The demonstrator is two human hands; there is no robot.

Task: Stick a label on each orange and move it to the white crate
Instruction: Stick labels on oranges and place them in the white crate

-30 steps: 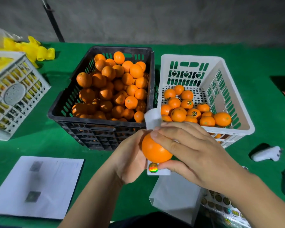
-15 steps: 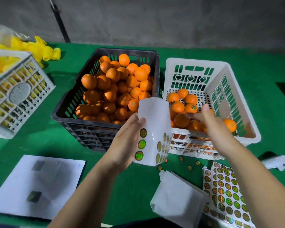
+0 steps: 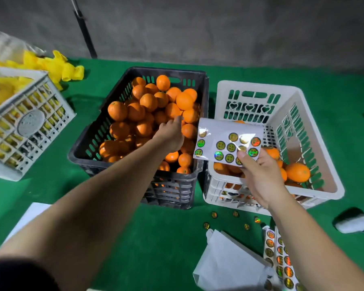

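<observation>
Three crates (image 3: 200,114), two hands (image 3: 263,177), many oranges (image 3: 184,100).

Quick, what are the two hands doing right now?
Left hand: open, reaching onto the oranges in the black crate, gripping nothing yet.
Right hand: pinching the sticker sheet above the white crate.

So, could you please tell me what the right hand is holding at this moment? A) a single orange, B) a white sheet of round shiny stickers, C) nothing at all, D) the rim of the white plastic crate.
B: the right hand pinches the white sheet of round shiny stickers above the white plastic crate.
</observation>
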